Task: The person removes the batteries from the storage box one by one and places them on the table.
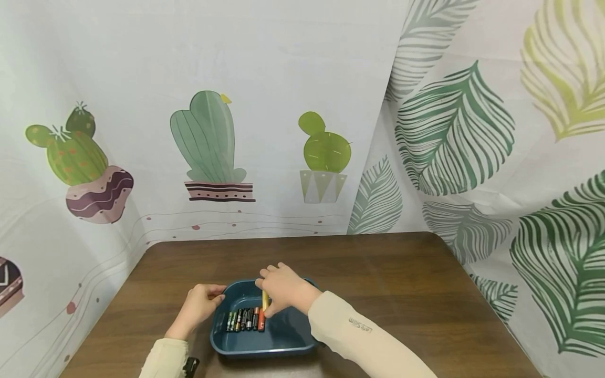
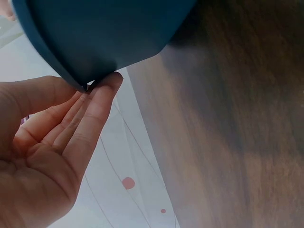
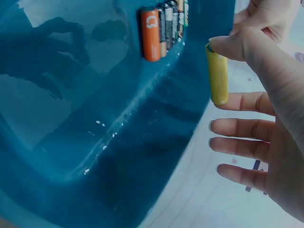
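Note:
Over the blue plastic tray (image 1: 264, 344), my right hand (image 1: 285, 289) pinches a yellow battery (image 3: 218, 76) end to end between thumb and index finger; the other fingers stretch out beside it. A row of several batteries (image 1: 243, 319), mostly dark, lies side by side on the tray floor. At the right end of that row is an orange battery (image 3: 151, 35). With thumb and fingertips, my left hand (image 2: 61, 128) pinches the tray's rim at its far left corner.
The tray stands on a brown wooden table (image 1: 402, 294) near its front edge. Behind the table hangs a white cloth (image 1: 274, 52) printed with cacti and leaves. A small black object (image 1: 191, 366) shows by the left sleeve.

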`<state>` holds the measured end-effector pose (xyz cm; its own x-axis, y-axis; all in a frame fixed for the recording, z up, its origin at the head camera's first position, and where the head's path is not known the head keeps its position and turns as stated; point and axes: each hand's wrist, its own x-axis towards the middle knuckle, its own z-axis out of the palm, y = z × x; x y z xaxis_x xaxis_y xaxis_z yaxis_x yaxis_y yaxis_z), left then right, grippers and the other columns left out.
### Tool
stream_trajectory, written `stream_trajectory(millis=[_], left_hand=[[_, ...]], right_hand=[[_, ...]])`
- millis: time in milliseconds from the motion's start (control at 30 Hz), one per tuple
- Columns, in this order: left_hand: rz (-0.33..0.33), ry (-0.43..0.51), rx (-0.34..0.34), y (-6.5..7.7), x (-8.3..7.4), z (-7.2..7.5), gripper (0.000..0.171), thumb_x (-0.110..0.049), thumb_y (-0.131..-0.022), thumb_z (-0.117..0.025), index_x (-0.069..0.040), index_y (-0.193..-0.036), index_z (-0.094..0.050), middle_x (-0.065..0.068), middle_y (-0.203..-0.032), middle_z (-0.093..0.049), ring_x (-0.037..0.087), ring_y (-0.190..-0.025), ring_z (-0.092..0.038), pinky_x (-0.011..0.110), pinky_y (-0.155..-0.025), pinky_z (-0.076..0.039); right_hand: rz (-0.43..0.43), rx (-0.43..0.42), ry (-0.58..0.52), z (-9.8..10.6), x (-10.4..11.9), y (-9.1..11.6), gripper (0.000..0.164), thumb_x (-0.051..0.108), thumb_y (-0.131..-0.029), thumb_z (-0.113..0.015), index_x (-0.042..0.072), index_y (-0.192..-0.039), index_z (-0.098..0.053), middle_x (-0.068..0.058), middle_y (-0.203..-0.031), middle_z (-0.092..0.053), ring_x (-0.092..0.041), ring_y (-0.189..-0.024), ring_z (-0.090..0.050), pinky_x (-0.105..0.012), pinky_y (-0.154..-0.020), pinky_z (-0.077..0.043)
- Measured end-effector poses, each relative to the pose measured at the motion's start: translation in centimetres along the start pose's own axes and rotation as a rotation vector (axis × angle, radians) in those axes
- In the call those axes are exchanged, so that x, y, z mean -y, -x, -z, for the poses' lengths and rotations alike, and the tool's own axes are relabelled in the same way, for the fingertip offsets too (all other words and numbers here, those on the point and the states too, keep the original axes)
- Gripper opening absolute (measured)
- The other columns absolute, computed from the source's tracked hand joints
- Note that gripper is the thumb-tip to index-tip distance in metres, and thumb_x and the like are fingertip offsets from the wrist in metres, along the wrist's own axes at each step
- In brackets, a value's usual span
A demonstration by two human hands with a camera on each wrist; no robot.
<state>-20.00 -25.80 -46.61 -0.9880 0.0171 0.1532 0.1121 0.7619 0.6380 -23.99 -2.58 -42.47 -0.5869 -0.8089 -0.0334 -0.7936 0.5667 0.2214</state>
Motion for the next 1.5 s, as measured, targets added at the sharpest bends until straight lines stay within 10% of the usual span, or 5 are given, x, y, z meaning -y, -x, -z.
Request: stream_trajectory(millis=[1500], left_hand=[[0.019,0.032,-0.005,0.1,0.4,-0.1,0.019,0.0,-0.084,-0.069,0.003,-0.103,-0.072,0.015,-0.092,-0.072,0.027,-0.083,-0.07,0.036,-0.068,-0.057]], right_hand=[[-0.029,-0.238,-0.103,0.4,-6.5,8.6,0.041,0.054,-0.07,-0.072,0.019,-0.086,-0.057,0.009,-0.077,-0.039,-0.011,-0.074,-0.038,-0.028,-0.064,-0.034]])
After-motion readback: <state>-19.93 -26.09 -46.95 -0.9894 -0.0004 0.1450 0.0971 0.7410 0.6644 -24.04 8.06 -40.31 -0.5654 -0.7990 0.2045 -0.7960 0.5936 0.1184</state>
